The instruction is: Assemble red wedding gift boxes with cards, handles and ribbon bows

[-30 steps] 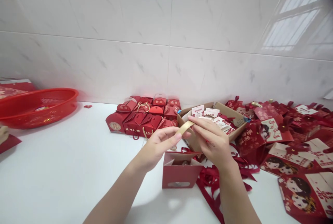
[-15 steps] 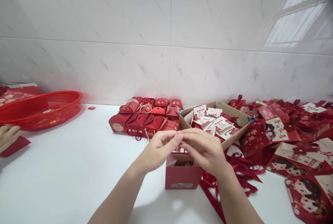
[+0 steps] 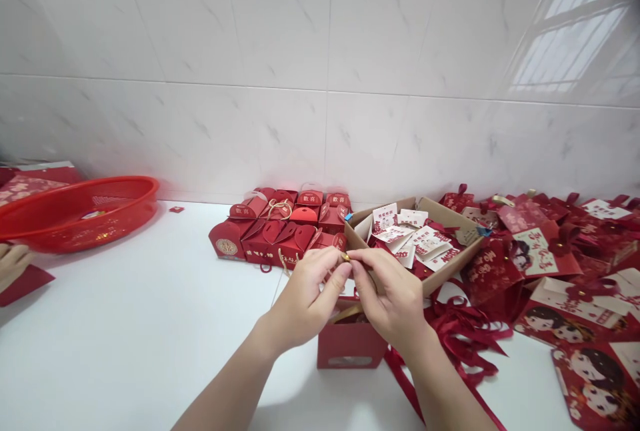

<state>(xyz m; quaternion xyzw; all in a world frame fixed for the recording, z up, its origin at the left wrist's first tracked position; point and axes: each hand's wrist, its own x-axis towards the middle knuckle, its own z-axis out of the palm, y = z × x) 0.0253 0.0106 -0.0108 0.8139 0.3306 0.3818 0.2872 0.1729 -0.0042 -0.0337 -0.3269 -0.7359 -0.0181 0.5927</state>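
Both my hands are closed in a fingertip pinch above an upright red paper gift box (image 3: 350, 345), which stands on the white table. Between the fingertips shows a small shiny gold-coloured piece (image 3: 345, 256), too small to name. My left hand (image 3: 313, 294) grips it from the left. On the other side, my right hand (image 3: 393, 291) pinches it with thumb and forefinger. Under the hands a pale gold strip (image 3: 349, 313) crosses the box's top; whether it joins the gold piece I cannot tell. The hands hide part of the box top.
Closed red gift boxes (image 3: 280, 237) stand behind. An open cardboard carton (image 3: 453, 271) holds white-and-red tags. Dark red ribbons (image 3: 467, 337) lie at right, beside piled red gift bags (image 3: 545, 311). A red plastic basket (image 3: 125, 214) and another person's hand (image 3: 13, 264) are at left.
The gold-coloured piece has come into sight between my fingertips, and the gold strip now shows over the box. My hands have shifted slightly. The other person's hand has moved a little left.
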